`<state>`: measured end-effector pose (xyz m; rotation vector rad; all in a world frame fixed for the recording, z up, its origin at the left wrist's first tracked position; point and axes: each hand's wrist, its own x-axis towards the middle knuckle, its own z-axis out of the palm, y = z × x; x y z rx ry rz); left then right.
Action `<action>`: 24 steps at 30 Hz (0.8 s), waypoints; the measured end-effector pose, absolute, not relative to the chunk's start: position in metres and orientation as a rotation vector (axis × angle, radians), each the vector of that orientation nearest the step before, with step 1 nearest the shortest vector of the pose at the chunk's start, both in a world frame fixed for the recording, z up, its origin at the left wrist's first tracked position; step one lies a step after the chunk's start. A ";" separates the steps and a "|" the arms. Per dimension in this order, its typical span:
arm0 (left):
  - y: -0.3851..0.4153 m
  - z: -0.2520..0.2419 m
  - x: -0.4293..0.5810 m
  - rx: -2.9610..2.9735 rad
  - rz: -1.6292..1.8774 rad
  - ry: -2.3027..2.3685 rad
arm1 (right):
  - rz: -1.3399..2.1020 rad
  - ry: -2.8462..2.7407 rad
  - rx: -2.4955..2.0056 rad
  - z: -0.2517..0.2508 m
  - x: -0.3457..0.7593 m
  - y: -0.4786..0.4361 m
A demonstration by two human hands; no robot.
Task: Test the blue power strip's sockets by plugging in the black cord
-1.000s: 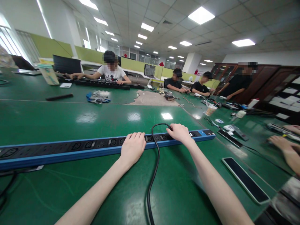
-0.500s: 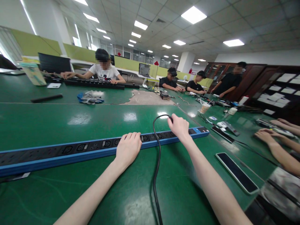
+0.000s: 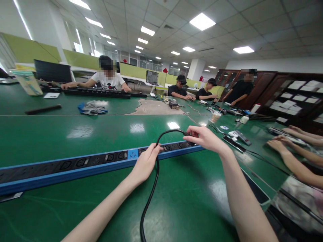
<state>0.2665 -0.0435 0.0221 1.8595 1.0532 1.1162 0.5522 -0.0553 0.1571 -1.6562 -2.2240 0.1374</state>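
Cable (image 3: 152, 191), black, comes up from the bottom edge over the green bench (image 3: 50, 208), bends past the left hand and arches to the right. Phone (image 3: 254, 186) lies right of the right forearm, partly hidden by it. Power strip (image 3: 96, 161), blue-edged, crosses the bench aslant—left end cut by the picture's edge, right end behind the right hand. Left hand (image 3: 145, 164) lies over the strip's near edge, fingers bent; cannot tell whether it grips. Right hand (image 3: 204, 137) pinches the cable's end above the strip's right part; whether the plug is seated is hidden. Wide green surface beyond the strip's far edge, up to a seam. Past that: dark bar (image 3: 43, 109), glove (image 3: 93, 108), ragged-edged pale patch (image 3: 151, 108). Farther, person in white shirt (image 3: 109, 80) at the far side.
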 end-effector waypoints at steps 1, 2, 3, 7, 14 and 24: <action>-0.052 0.028 0.274 1.728 1.095 0.957 | 0.201 -2.208 -1.635 0.156 0.555 -0.062; -0.061 0.034 0.282 1.635 1.050 0.874 | 0.265 -2.187 -1.612 0.153 0.559 -0.068; -0.070 0.039 0.289 1.569 1.003 0.813 | 0.322 -2.161 -1.592 0.148 0.565 -0.074; -0.112 0.051 0.314 1.366 0.826 0.669 | 0.263 -2.028 -1.658 0.108 0.596 -0.094; -0.172 0.028 0.365 1.394 0.475 0.520 | 0.600 -1.816 -1.700 0.048 0.624 -0.125; -0.191 0.019 0.393 2.103 0.469 0.718 | 1.348 -1.169 -1.499 0.029 0.605 -0.125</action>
